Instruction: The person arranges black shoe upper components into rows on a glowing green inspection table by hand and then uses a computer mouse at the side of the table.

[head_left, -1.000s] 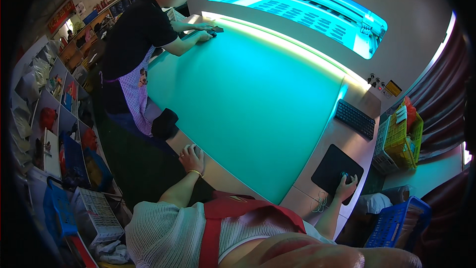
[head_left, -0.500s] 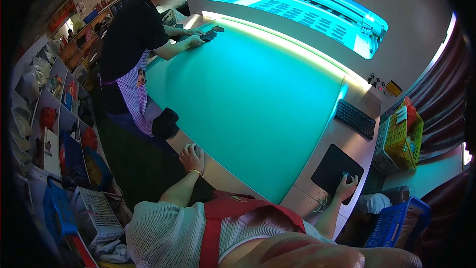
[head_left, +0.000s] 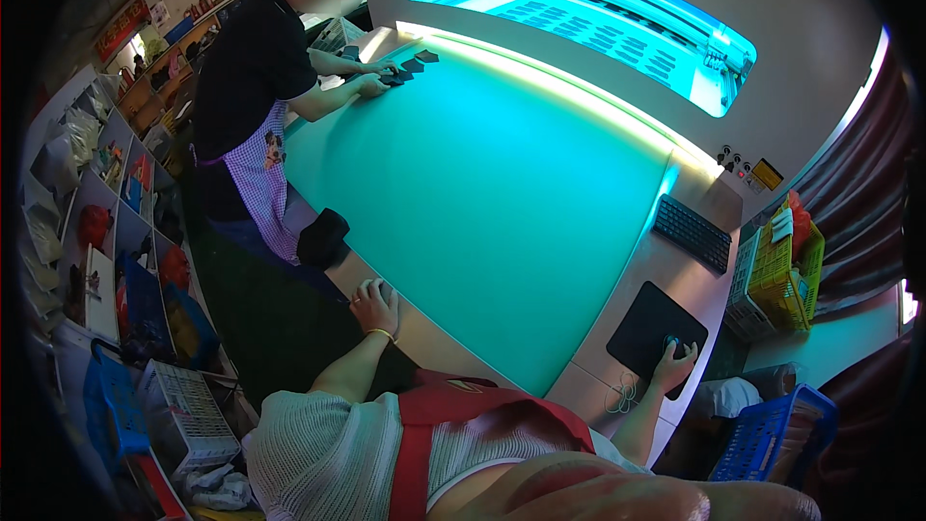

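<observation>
My left hand rests on the near left border of the table, fingers laid over the pale edge, holding nothing. On the right side, my right hand is curled over a small dark computer mouse. Under the mouse lies a black mouse pad, with a black keyboard farther up the same side. A broad table surface, lit turquoise, spreads between my hands. Across its far left corner, a co-worker's hands touch small dark flat pieces.
A machine with a long window stands behind the table, rows of dark shapes inside. A dark stack sits at the left edge. Yellow and blue crates stand right; shelves and a white crate line the left.
The co-worker's hands have shifted slightly left and toward me, and the dark pieces lie more spread out. My own hands look unmoved.
</observation>
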Available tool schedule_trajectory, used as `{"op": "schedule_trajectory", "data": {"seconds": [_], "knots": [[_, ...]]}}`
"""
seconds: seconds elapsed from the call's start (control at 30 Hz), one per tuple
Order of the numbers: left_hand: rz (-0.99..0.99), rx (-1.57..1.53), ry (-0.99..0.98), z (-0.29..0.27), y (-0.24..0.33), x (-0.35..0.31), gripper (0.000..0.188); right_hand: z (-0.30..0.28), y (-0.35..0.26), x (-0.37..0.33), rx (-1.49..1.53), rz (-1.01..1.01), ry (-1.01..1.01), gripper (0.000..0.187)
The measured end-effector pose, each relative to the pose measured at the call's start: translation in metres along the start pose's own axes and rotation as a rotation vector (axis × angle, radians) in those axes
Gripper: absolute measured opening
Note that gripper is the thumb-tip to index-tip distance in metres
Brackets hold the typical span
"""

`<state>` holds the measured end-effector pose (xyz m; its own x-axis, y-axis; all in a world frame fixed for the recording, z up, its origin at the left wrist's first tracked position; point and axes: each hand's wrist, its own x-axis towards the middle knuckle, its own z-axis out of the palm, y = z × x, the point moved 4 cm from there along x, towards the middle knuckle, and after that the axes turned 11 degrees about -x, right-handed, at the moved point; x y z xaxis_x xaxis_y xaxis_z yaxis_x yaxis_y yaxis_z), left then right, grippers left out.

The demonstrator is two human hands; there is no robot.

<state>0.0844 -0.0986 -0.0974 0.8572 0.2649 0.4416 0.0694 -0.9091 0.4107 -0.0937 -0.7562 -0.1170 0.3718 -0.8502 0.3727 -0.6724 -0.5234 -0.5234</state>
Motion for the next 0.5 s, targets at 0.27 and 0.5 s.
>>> {"op": "schedule_trajectory", "data": {"seconds": [0.27, 0.5], "knots": [[-0.007, -0.009, -0.009, 0.0004, 0.0, 0.0003, 0.045, -0.0025, -0.0031, -0.0005, -0.01, 0.008, 0.003, 0.055], [-0.003, -0.015, 0.0, 0.0011, -0.0012, -0.0005, 0.045, -0.0012, -0.0007, -0.0002, -0.027, -0.005, -0.006, 0.054]]}}
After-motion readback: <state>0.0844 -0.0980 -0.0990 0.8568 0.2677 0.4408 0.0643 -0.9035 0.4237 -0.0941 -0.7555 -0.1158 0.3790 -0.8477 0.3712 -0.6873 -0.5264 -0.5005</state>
